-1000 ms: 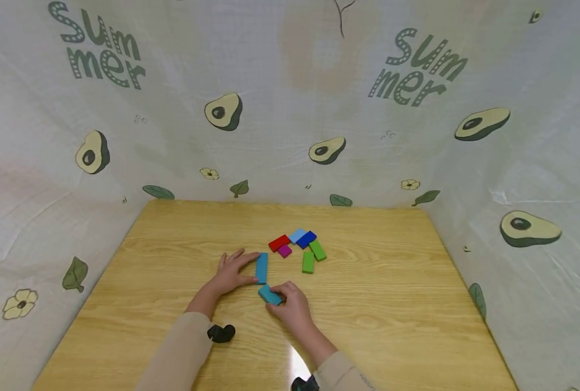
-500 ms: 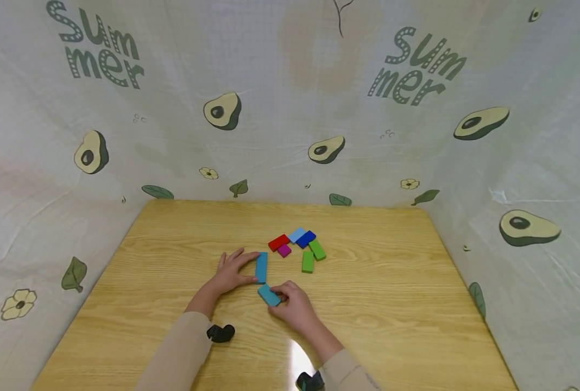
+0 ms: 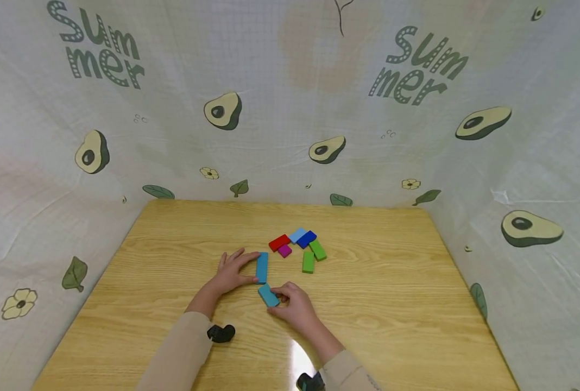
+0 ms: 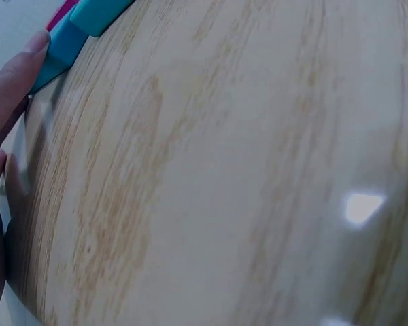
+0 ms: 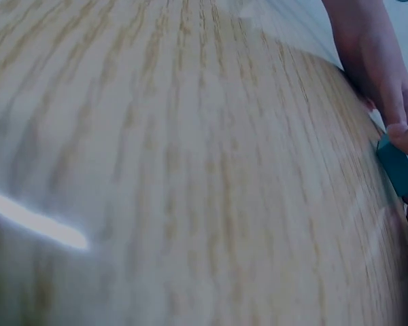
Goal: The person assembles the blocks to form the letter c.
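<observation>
My left hand (image 3: pixel 231 271) holds a long blue block (image 3: pixel 262 267) at its left side, thumb at the near end and a finger at the far end. Just below it, my right hand (image 3: pixel 296 307) pinches a shorter teal-blue block (image 3: pixel 268 296) between thumb and fingers. The two blocks' near ends touch or almost touch. In the left wrist view, the thumb rests against the long block (image 4: pixel 62 51), and the shorter block (image 4: pixel 100 13) is at the top edge. The right wrist view has the short block (image 5: pixel 396 166) under the thumb.
Beyond the hands lie a red block (image 3: pixel 279 243), a magenta block (image 3: pixel 284 250), a light blue block (image 3: pixel 297 235), a dark blue block (image 3: pixel 307 239) and two green blocks (image 3: pixel 308 262). The wooden table (image 3: pixel 392 304) is enclosed by a printed cloth (image 3: pixel 270 65).
The short block has turned in my right hand's fingers and now stands closer in line with the long one. My right wrist has shifted slightly rightward. The left hand stays put.
</observation>
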The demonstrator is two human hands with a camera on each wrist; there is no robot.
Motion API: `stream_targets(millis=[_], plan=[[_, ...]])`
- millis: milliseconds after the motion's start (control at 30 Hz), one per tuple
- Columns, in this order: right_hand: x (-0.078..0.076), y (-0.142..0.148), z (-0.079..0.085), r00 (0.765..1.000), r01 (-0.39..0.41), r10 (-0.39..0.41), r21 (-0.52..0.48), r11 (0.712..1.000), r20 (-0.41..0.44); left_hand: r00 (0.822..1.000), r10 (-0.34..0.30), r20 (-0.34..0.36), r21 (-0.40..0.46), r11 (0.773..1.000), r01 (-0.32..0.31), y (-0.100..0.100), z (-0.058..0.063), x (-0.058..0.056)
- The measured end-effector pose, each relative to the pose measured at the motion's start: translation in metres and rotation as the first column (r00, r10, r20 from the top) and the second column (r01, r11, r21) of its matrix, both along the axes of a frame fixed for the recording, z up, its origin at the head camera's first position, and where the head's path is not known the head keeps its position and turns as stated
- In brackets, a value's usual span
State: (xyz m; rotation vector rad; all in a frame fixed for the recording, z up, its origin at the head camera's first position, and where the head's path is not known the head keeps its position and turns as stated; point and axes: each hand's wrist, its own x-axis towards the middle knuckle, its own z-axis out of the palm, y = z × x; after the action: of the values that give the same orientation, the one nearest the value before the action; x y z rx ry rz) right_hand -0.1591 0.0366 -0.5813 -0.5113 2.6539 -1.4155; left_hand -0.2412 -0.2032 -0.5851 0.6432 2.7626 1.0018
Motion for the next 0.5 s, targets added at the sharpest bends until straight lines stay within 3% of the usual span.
stream_targets(millis=[500], plan=[[-0.0008, 0.0005, -0.0034, 1.0, -0.008, 0.007, -0.018, 1.0, -0.008, 1.0, 0.005, 0.006, -0.005, 1.0, -0.005, 0.0005, 0.0043, 0.0023]])
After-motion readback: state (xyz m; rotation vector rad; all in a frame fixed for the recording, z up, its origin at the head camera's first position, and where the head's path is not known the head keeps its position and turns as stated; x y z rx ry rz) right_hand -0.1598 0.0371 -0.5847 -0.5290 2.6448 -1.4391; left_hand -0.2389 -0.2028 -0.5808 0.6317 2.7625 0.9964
